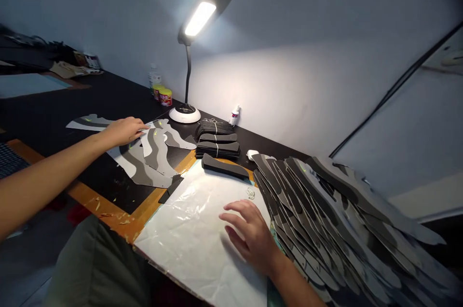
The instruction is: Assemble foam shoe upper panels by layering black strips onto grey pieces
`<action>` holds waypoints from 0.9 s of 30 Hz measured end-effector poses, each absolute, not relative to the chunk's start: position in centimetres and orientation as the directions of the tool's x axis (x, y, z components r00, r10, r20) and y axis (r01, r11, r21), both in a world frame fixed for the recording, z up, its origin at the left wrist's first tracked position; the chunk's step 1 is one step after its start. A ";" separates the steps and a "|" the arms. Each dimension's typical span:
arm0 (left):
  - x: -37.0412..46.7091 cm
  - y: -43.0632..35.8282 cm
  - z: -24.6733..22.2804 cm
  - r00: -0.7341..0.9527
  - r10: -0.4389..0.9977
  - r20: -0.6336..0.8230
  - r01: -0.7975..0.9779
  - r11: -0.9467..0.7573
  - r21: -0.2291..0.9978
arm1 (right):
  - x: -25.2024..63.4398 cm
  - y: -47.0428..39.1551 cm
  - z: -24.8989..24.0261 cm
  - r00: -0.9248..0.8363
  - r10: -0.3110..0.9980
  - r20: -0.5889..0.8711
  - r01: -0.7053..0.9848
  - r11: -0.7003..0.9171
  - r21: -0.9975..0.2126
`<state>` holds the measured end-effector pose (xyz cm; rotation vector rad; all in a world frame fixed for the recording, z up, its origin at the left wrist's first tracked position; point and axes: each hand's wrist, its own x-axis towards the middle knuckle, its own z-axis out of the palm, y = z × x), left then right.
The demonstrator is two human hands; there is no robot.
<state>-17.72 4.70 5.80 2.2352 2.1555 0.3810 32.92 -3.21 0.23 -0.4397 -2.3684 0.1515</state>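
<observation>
Over at the left, my left hand (125,132) is at the upper edge of a wavy grey-and-white cut piece (156,148), with its fingers bent together on that edge; the fingertips are partly hidden. More such pieces (135,164) lie overlapping under and around it. Above a white plastic-covered sheet (188,220), my right hand (249,234) hovers open with its fingers apart and nothing in them. A dark curved strip stack (224,167) lies at the sheet's far edge, and a small pale loop of rubber band or string (250,193) rests near it.
Bundled black strips (217,145) stand behind the sheet, before a lit desk lamp (185,113) and a small white bottle (235,116). A large fanned pile of wavy pieces (325,220) spreads along the right. Yellow-lidded cans (165,97) stand at the back.
</observation>
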 end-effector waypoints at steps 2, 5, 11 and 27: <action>-19.0 6.3 5.8 0.000 0.992 0.125 0.997 -0.010 0.074 | 32.7 -3.2 0.1 -0.691 0.347 0.635 0.244 0.938 -0.247; -19.6 8.4 5.5 0.007 0.997 0.082 0.999 -0.004 -0.037 | 32.6 -3.1 0.0 -0.699 0.335 0.632 0.225 0.941 -0.251; -20.9 11.8 5.4 -0.032 0.998 0.054 0.990 0.039 -0.134 | 33.1 -2.7 -0.2 -0.694 0.366 0.620 0.215 0.927 -0.307; -21.6 9.4 8.6 0.126 0.992 0.013 0.992 -0.126 0.010 | 33.1 -3.1 -0.3 -0.718 0.359 0.596 0.199 0.927 -0.319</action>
